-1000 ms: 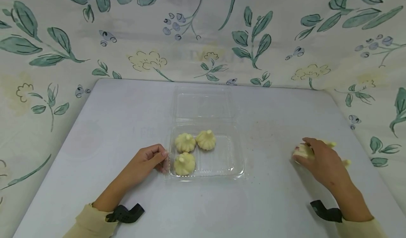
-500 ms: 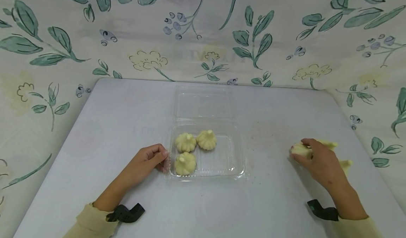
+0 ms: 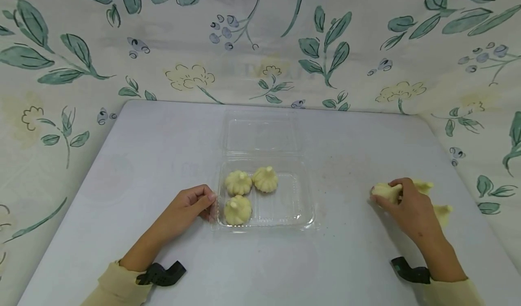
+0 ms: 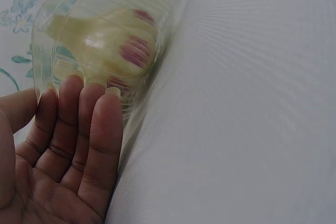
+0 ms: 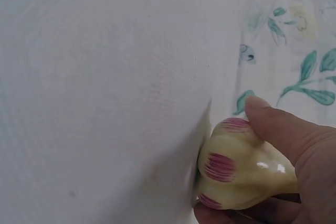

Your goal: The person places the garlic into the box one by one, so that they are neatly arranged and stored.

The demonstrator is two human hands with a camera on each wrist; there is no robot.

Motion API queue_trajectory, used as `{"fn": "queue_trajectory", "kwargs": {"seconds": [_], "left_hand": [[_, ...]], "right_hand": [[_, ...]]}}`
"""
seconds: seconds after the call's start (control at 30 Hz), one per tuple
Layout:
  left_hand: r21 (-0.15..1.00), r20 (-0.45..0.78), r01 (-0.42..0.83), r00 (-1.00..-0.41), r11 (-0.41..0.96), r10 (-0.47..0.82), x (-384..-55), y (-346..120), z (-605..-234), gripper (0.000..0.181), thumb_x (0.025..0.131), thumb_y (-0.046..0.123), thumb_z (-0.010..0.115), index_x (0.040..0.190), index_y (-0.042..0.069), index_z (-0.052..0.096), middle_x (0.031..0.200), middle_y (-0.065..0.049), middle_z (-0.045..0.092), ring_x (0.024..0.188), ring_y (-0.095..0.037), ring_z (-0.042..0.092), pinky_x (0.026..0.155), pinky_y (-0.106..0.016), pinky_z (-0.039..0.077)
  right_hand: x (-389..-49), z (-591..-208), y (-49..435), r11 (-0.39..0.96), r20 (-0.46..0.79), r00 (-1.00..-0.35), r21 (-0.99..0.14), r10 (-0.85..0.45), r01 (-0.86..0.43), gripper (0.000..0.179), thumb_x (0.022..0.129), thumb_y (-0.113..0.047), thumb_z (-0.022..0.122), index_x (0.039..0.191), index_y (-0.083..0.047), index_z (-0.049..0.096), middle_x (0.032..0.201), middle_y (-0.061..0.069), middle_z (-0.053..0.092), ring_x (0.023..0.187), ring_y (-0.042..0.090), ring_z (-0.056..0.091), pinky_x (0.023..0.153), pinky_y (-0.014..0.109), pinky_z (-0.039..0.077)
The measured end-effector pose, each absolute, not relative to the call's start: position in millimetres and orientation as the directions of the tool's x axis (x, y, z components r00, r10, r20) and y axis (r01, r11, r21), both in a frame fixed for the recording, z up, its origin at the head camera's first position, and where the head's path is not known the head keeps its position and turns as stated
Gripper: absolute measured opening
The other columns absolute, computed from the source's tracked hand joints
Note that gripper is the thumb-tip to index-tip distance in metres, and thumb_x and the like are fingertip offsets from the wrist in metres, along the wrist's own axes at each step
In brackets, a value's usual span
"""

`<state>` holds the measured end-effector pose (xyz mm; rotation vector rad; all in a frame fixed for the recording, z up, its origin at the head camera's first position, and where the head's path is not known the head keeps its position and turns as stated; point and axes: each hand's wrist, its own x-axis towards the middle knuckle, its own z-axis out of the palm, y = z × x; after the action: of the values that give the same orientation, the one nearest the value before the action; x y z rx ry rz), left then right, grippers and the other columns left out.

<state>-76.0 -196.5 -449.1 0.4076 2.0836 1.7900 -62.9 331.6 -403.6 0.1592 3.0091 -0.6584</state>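
Note:
Three pale yellow garlic bulbs sit in a clear plastic clamshell container (image 3: 285, 211), two of them in its left column and the third garlic bulb (image 3: 265, 179) at the back middle. My left hand (image 3: 191, 205) pinches the container's left rim between thumb and fingers; through the wall, the left wrist view shows a garlic bulb (image 4: 113, 43) with purple streaks. Out on the right, my right hand (image 3: 413, 211) grips another glossy garlic bulb (image 5: 252, 169) between thumb and fingers, its purple-streaked base turned toward the tabletop's middle and close to the surface.
Behind the right hand lie two more garlic bulbs, a far garlic bulb (image 3: 424, 187) and a near garlic bulb (image 3: 442, 214), both partly hidden. The container's hinged lid (image 3: 262, 135) lies back flat on the white table (image 3: 163, 134). Leaf-patterned cloth (image 3: 252, 61) hangs behind.
My right hand has shifted slightly left with its garlic bulb, showing more of that bulb and of the near one behind the hand. The left hand and container stay where they were.

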Motion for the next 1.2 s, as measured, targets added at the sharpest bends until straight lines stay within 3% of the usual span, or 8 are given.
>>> {"fn": "queue_trajectory", "kwargs": {"seconds": [0.17,0.3,0.6,0.87,1.2], "left_hand": [[0.987,-0.084,-0.015,-0.895,0.159,0.437,-76.2,-196.3,-448.7,0.024,0.111,0.015,0.054,0.095,-0.001,0.061,0.087,-0.012,0.064,0.078,-0.020,0.066,0.071,-0.035,0.061],[0.987,-0.082,-0.012,-0.896,0.162,0.436,-76.3,-196.0,-447.9,0.024,0.111,0.016,0.055,0.094,-0.001,0.061,0.086,-0.012,0.064,0.079,-0.020,0.066,0.071,-0.035,0.061],[0.987,-0.082,-0.013,-0.894,0.157,0.441,-76.0,-196.5,-446.6,0.025,0.111,0.016,0.054,0.094,-0.001,0.061,0.086,-0.013,0.064,0.078,-0.021,0.066,0.071,-0.035,0.061],[0.985,-0.099,-0.024,-0.895,0.173,0.434,-76.5,-195.7,-447.8,0.025,0.111,0.016,0.055,0.095,-0.002,0.061,0.086,-0.013,0.064,0.078,-0.021,0.067,0.071,-0.034,0.061],[0.984,-0.103,-0.029,-0.895,0.174,0.433,-76.2,-195.7,-447.6,0.024,0.110,0.016,0.055,0.095,-0.002,0.061,0.086,-0.013,0.064,0.078,-0.021,0.067,0.072,-0.034,0.061]], "right_hand": [[-63.1,-403.6,331.8,0.902,-0.068,-0.994,-0.418,0.091,0.111,0.066,0.103,-0.045,0.066,0.132,0.011,0.049,0.097,0.029,0.065,0.073,0.029,0.060,0.055,0.034,0.047],[-62.3,-403.3,332.1,0.898,-0.066,-0.995,-0.428,0.079,0.100,0.061,0.107,-0.043,0.058,0.133,0.011,0.049,0.109,0.034,0.064,0.083,0.035,0.063,0.061,0.038,0.051],[-63.8,-403.2,333.1,0.919,-0.114,-0.991,-0.380,0.070,0.108,0.073,0.101,-0.043,0.069,0.137,0.016,0.045,0.123,0.041,0.056,0.091,0.042,0.063,0.068,0.052,0.055],[-62.7,-403.1,334.1,0.922,-0.112,-0.990,-0.370,0.080,0.116,0.079,0.101,-0.051,0.068,0.137,0.016,0.049,0.130,0.042,0.055,0.107,0.053,0.061,0.077,0.062,0.055],[-60.0,-404.4,334.3,0.919,-0.079,-0.994,-0.381,0.082,0.106,0.077,0.100,-0.048,0.070,0.136,0.016,0.051,0.123,0.040,0.060,0.101,0.050,0.064,0.073,0.057,0.057]]}}
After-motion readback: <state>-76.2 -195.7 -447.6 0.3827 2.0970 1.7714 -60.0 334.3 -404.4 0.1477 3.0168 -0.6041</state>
